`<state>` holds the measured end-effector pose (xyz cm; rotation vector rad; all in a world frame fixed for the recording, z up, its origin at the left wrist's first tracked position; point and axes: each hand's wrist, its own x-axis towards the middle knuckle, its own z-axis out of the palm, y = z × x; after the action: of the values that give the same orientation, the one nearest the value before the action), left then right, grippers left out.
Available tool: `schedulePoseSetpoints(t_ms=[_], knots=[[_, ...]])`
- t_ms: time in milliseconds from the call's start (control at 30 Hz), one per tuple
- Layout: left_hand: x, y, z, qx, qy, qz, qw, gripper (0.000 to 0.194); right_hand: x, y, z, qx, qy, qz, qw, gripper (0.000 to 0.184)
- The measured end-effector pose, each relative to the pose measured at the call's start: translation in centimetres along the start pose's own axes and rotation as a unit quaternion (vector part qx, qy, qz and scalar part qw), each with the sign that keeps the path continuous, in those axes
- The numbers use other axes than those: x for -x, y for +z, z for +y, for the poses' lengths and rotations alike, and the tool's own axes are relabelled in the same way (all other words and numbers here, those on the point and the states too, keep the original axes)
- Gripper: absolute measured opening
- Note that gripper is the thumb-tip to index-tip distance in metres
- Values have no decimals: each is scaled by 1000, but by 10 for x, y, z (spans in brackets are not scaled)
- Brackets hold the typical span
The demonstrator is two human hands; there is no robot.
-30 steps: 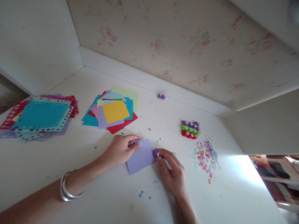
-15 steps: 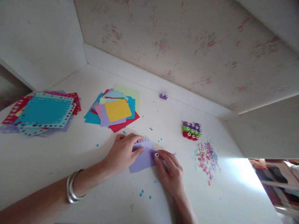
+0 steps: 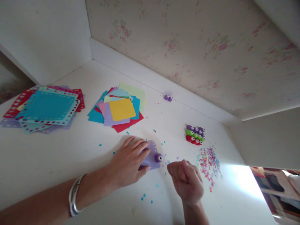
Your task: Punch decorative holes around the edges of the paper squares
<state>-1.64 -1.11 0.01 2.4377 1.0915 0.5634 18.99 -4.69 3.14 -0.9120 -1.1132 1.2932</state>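
My left hand lies flat with fingers stretched out on a lilac paper square, pinning it to the white table. A small purple paper punch sits on the paper's right edge. My right hand hovers just right of the punch, apart from it, fingers curled into a loose fist with nothing visible in them.
A fan of coloured paper squares lies behind the hands, and a stack of punched-edge sheets sits far left. Several small punches cluster at the right, above a heap of confetti. One lone purple punch rests by the wall.
My right hand has let go of the purple punch and pulled back to the right, curling into a fist. My left hand has slid further over the lilac paper.
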Motion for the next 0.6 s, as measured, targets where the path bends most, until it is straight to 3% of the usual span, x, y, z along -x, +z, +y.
schedulePoseSetpoints(t_ms=[233, 467, 600], knots=[[1, 2, -1, 8, -3, 10, 1000, 41, -14, 2, 5, 8, 80, -121, 989, 57], [2, 6, -2, 25, -11, 29, 999, 43, -36, 13, 2, -151, 137, -162, 965, 55], [2, 6, -2, 31, -15, 31, 999, 42, -43, 12, 7, -202, 183, -150, 951, 55]])
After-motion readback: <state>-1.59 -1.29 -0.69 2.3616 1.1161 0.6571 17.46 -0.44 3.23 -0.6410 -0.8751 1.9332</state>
